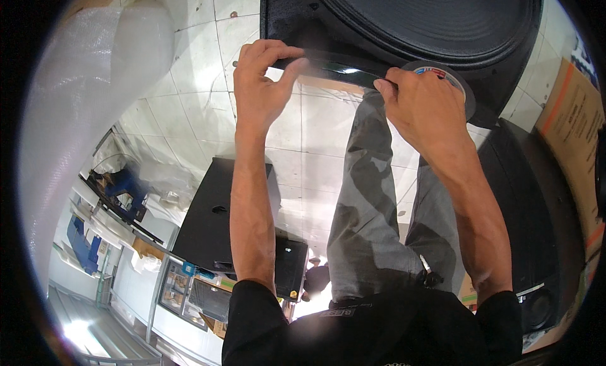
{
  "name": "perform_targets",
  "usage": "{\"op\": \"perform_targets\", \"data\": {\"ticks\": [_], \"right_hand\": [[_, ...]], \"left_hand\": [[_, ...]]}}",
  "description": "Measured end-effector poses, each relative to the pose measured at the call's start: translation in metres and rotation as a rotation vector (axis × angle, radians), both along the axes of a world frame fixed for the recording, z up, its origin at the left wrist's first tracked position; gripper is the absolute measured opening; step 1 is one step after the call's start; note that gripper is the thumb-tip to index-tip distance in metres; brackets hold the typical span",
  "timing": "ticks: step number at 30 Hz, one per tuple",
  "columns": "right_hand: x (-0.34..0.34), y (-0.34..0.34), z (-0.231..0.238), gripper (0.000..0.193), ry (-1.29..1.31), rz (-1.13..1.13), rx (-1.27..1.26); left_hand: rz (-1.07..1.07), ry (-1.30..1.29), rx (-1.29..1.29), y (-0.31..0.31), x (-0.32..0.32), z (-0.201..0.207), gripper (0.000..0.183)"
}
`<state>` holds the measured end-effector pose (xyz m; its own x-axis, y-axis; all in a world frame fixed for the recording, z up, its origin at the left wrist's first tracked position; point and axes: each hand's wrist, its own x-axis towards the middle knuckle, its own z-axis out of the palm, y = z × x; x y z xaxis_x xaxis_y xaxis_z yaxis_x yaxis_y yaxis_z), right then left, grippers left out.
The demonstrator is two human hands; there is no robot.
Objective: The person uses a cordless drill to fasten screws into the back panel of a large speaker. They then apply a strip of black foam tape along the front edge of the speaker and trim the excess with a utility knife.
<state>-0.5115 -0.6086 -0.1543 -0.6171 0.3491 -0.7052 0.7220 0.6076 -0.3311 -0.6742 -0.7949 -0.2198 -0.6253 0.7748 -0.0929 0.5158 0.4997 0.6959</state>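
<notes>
A strip of glossy black tape [344,70] stretches between my two hands, in front of a large black speaker [287,18]. My left hand [262,82] pinches the strip's left end between thumb and fingers. At the other end, my right hand [424,107] is closed on the tape, thumb against the fingers. A round tape roll [468,91] with a coloured label inside shows beyond my right hand, partly hidden by it. I cannot tell whether the roll is held or rests against the speaker. The speaker's big round cone [435,18] faces up.
White floor tiles [202,123] surround my legs. Translucent plastic wrap [88,94] bulks on the left. Another black cabinet [205,221] stands at lower left, near shelves [126,277]. On the right are another black speaker [530,208] and a cardboard box [571,132].
</notes>
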Motion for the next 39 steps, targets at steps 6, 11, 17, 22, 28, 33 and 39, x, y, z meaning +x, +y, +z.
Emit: {"op": "perform_targets", "data": {"ticks": [6,11,17,22,28,33,39], "right_hand": [[0.014,0.002,0.004,0.029,0.076,0.081,0.119],[0.043,0.022,0.016,0.029,0.118,0.055,0.037],[0.082,0.049,0.03,0.03,0.014,-0.018,0.013],[0.124,0.082,0.034,0.035,-0.103,-0.144,-0.021],[0.173,0.112,0.015,0.038,-0.219,-0.204,-0.012],[0.193,0.12,-0.001,0.039,-0.152,-0.116,-0.01],[0.19,0.115,-0.002,0.042,-0.219,-0.026,0.092]], "left_hand": [[-0.242,-0.074,-0.002,0.011,-0.006,0.001,0.018],[-0.439,-0.046,-0.046,0.03,-0.007,-0.004,0.017],[-0.418,-0.169,-0.022,0.035,-0.01,-0.002,0.016],[-0.405,-0.211,-0.019,0.045,-0.004,-0.002,0.017],[-0.451,-0.181,-0.051,0.059,0.011,-0.001,0.016],[-0.518,-0.164,-0.028,0.074,0.026,-0.005,0.015],[-0.597,-0.175,-0.05,0.089,0.041,-0.004,0.014]]}}
